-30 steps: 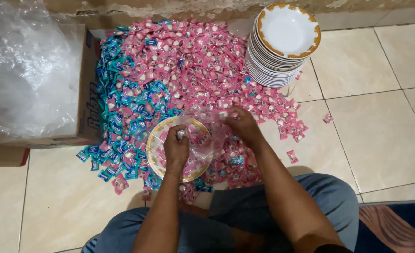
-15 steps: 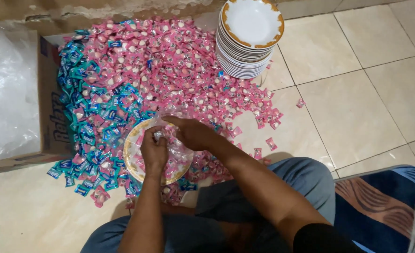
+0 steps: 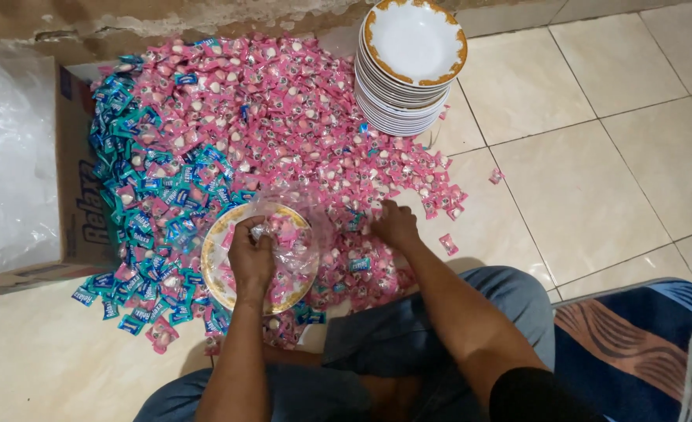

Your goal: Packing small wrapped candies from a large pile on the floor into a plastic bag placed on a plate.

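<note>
Tiled floor (image 3: pixel 596 195), cream squares, rough wall edge along the top. Big heap of wrapped candies on it: pink candies (image 3: pixel 283 117) through the middle, blue candies (image 3: pixel 146 203) banked at 9 o'clock. Stack of white plates (image 3: pixel 411 66) with gold rims at 1 o'clock of the heap. Cardboard box (image 3: pixel 76 180) with clear plastic sheeting (image 3: pixel 10 156) at far left, cut off by the frame.

Left hand (image 3: pixel 250 262) curled, fingers pinching the mouth of a clear plastic bag (image 3: pixel 295 234) that sits over a gold-rimmed plate (image 3: pixel 214 262) near the heap's 6 o'clock edge; pink candies inside the bag. Right hand (image 3: pixel 395 225) fingers bunched down on pink candies just at 3 o'clock of the bag; whether it grips any, cannot tell.

Versus half a second ago: right hand has left the bag mouth and gone out into the heap; left hand unchanged on the bag. View shifted, plate stack now sits further right.

Bag outline hard to make out against the candies. Plate partly hidden under bag and hand. Person's legs in blue trousers (image 3: pixel 471 312) cut off at the bottom. Patterned blue cloth (image 3: pixel 643 344) at 4 o'clock, partly out of frame.
</note>
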